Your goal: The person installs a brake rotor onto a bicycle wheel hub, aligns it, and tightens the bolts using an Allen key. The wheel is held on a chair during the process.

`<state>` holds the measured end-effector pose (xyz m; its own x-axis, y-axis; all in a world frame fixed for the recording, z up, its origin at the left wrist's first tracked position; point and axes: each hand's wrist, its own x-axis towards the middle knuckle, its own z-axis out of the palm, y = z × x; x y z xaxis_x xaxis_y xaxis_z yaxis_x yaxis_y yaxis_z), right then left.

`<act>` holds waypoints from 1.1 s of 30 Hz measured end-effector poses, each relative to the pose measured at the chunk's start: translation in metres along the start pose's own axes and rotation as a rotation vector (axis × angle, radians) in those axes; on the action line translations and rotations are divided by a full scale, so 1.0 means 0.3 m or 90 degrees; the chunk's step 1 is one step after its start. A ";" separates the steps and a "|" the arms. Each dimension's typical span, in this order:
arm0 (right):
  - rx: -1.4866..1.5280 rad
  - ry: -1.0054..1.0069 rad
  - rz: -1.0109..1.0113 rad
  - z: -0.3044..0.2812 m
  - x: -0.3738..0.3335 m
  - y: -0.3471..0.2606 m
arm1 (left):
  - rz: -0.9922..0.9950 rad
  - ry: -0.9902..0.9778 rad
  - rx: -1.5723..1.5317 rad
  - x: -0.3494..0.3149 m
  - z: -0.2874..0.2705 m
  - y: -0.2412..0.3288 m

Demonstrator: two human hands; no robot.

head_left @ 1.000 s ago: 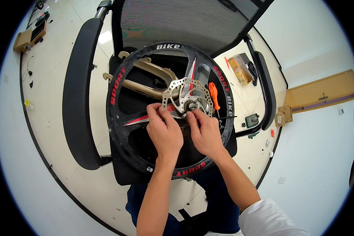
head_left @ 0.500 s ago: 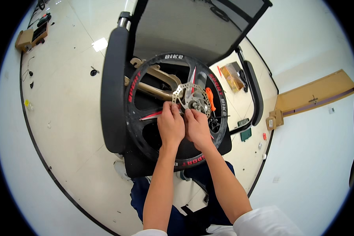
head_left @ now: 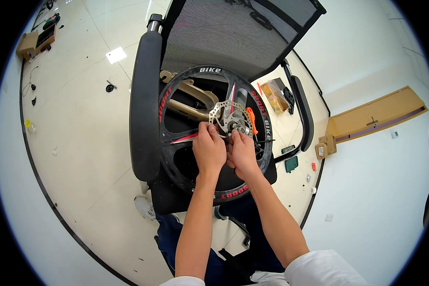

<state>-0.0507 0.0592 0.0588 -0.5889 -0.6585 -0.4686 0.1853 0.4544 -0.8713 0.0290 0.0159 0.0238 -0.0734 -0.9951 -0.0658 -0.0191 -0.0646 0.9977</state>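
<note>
A black bicycle wheel (head_left: 168, 162) with red and silver spokes lies flat on an office chair seat (head_left: 164, 198). Over its hub sits a silver brake disc (head_left: 218, 112) full of holes. My left hand (head_left: 209, 151) pinches the disc's near left edge, thumb on top. Beside it, my right hand (head_left: 243, 155) is closed at the near side of the hub (head_left: 232, 126); whatever its fingertips grip is hidden. A bronze-coloured suspension fork (head_left: 188, 108) lies beneath the wheel, showing between the spokes. Right of the disc rests a tool with an orange handle (head_left: 252, 120).
Black armrests (head_left: 145, 105) flank the wheel, and a mesh backrest (head_left: 224, 38) rises behind. On the floor at right are a yellow package (head_left: 274, 97) and a green case (head_left: 291, 164). Cardboard boxes (head_left: 328, 143) stand by the wall; another open box (head_left: 29, 44) lies far left.
My right hand has shifted slightly, its fingertips closer to the hub's centre. My left hand stays at the disc's edge. The whole view has turned a little.
</note>
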 end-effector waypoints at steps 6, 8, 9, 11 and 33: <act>-0.504 0.105 -0.381 -0.036 0.058 0.048 | -0.005 0.008 0.008 -0.004 0.016 -0.007; -0.558 0.097 -0.383 -0.017 0.034 0.012 | 0.000 0.016 0.005 0.000 0.016 -0.006; -0.590 0.092 -0.398 -0.015 0.030 0.003 | 0.007 0.020 0.005 0.003 0.015 -0.006; -0.641 0.086 -0.416 -0.020 0.022 -0.006 | 0.008 0.016 0.002 -0.001 0.016 -0.007; -0.123 0.102 -0.059 0.080 0.006 -0.008 | -0.070 -0.112 -0.007 0.009 -0.078 0.009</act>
<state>-0.0335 0.0426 0.0565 -0.7161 -0.6062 -0.3461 -0.0201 0.5135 -0.8578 0.0522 0.0114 0.0267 -0.2451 -0.9535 -0.1755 -0.0264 -0.1744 0.9843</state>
